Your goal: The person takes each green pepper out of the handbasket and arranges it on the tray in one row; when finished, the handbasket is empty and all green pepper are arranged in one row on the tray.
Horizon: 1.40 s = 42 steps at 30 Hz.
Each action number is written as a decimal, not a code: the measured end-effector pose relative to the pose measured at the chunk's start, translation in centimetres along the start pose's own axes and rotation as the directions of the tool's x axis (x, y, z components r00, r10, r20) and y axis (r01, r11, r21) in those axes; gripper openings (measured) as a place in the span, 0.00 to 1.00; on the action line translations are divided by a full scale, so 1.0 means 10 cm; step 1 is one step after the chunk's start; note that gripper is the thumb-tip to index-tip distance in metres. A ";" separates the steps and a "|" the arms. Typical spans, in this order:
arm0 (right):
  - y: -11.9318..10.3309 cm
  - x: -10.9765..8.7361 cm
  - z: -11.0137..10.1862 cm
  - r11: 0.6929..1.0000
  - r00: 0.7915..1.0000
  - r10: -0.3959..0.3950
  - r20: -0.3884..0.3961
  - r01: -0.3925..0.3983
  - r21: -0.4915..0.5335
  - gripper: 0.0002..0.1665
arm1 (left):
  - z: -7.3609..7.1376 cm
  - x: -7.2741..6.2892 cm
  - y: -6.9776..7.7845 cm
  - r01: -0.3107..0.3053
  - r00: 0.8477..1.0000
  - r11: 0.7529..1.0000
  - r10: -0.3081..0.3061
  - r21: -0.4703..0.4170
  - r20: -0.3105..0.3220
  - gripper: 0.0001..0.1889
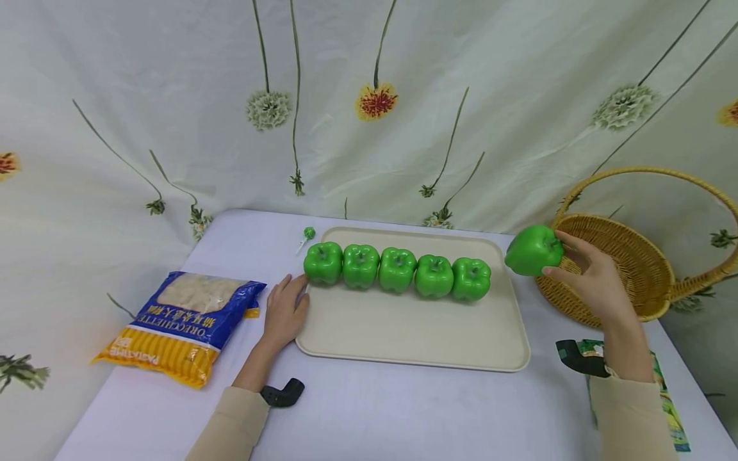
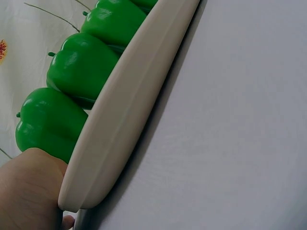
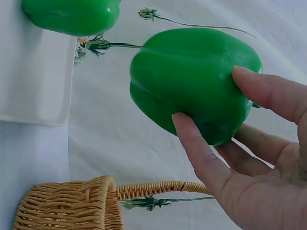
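In the head view, my right hand (image 1: 594,282) holds a green bell pepper (image 1: 535,251) in the air between the tray's right end and the basket. Thumb and fingers pinch its stem end, as the right wrist view shows, and the pepper lies tilted on its side. Several more green bell peppers (image 1: 397,269) stand in a row, stems up, along the far part of a beige tray (image 1: 403,333). At the tray's left edge, my left hand (image 1: 285,310) grips the rim beside the leftmost pepper; some fingers are hidden in the left wrist view.
A wicker basket (image 1: 623,250) with a tall handle stands tilted at the right. The blue and yellow pasta bag (image 1: 184,323) lies at the left. Behind the tray is a small green lollipop (image 1: 309,233). Under my right forearm lies a green packet (image 1: 669,410).
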State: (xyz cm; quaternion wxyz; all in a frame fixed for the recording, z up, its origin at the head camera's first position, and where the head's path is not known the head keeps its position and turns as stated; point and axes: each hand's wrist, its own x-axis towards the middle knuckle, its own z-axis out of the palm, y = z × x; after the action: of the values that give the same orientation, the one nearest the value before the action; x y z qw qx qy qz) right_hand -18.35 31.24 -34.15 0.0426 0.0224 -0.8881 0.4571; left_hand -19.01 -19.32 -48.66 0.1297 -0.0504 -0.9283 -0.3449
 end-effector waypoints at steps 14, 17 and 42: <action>0.29 -0.02 0.15 0.987 0.986 -0.126 0.109 0.136 -0.085 0.44 | 0.01 0.00 0.00 -0.016 1.000 1.000 0.016 0.007 -0.021 0.22; 0.33 0.00 0.18 0.977 0.979 -0.164 0.124 0.179 -0.113 0.43 | 0.01 0.00 0.00 -0.022 0.999 1.000 0.022 0.009 -0.030 0.22; 0.52 0.14 0.41 0.990 0.966 -0.128 0.225 0.136 -0.022 0.41 | 0.01 0.01 -0.01 -0.009 1.000 1.000 0.009 0.011 -0.011 0.23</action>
State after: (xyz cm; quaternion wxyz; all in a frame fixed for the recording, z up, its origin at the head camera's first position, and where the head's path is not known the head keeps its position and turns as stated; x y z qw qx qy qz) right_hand -20.36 30.97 -40.58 -0.0268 0.1320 -0.8921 0.4313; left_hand -19.11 -19.29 -48.75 0.1368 -0.0520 -0.9292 -0.3395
